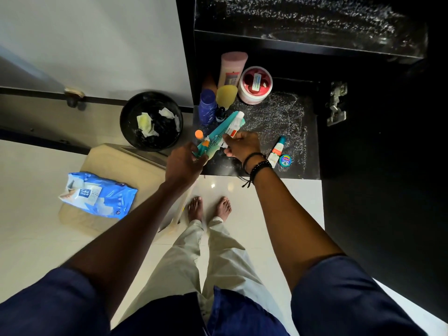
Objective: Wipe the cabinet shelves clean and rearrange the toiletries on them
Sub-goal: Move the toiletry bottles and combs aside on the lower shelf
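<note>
Two hands meet over the front-left corner of the lower shelf [274, 117], a black speckled board in the cabinet [185, 44]. The left hand [184, 163] has its fingers curled round the near end of a teal comb [218, 132], which slants away toward the shelf's middle. The right hand [242, 144], with dark bracelets [257, 164] at the wrist, pinches a white tube [236, 123] that lies along the comb's far end, touching it. An orange-capped bottle [199, 135] stands just beside the comb at the shelf's left edge. Behind it along that edge stand a blue bottle [207, 107], a small dark bottle [220, 114], a yellow piece [226, 94] and, in the back-left corner, a pink bottle [232, 69]. A red jar [255, 84] sits beside these at the back. Near the front edge, right of the right hand, lie a slim tube [277, 151] and a round tin [285, 160], just beside each other. The upper shelf [315, 20] shows pale streaks. On the floor [242, 190] left of the cabinet sit a black bin [126, 112] holding crumpled wipes [145, 123], and a blue wipes pack [97, 195] on a beige box [145, 170].
</note>
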A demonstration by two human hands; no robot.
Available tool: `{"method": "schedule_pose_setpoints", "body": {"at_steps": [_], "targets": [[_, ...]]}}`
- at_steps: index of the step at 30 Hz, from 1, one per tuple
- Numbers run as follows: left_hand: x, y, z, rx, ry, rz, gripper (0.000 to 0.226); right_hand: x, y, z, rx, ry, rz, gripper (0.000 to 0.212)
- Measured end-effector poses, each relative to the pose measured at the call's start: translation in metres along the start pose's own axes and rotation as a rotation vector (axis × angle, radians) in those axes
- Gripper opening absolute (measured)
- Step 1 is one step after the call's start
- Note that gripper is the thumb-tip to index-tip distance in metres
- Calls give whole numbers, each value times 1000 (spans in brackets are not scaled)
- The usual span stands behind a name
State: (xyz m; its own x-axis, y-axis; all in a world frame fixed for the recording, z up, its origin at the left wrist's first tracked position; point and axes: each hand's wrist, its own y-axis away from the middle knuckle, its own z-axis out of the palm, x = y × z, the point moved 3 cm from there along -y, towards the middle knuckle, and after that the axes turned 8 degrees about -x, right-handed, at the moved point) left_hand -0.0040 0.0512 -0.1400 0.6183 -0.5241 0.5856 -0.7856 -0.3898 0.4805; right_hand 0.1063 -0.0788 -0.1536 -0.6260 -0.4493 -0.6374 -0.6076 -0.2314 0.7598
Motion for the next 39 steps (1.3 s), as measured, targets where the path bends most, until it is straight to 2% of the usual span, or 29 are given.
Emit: {"method": "schedule_pose_setpoints", "body": {"at_steps": [6,10,13,19,23,25,28,31,33,37,39], "targets": [[-2,-2,-1,-50,1,25,27,-7,7,-6,61,85,-17,30],[-6,6,-3,38,23,97,26,-3,30,-50,457,387,-141,19],[-3,17,-2,83,-6,142,23,9,45,-80,575,552,-62,27],[7,27,12,41,12,198,17,18,35,-90,551,632,-21,37],[19,23,17,4,45,224,13,18,32,-87,552,564,-30,47],[22,20,21,-18,46,215,11,17,27,-86,518,432,-17,46],[34,18,25,-91,119,188,13,19,18,-77,415,166,-5,26],[50,17,26,-167,180,164,29,23,21,-57,211,-101,-25,21],[56,14,25,-223,298,87,32,23,30,-40,90,-220,-77,19],[52,11,20,-169,519,-89,11,18,41,-26,16,-196,-145,17],[45,10,18,-137,576,-120,7,18,39,-35,144,-33,-224,20]]}}
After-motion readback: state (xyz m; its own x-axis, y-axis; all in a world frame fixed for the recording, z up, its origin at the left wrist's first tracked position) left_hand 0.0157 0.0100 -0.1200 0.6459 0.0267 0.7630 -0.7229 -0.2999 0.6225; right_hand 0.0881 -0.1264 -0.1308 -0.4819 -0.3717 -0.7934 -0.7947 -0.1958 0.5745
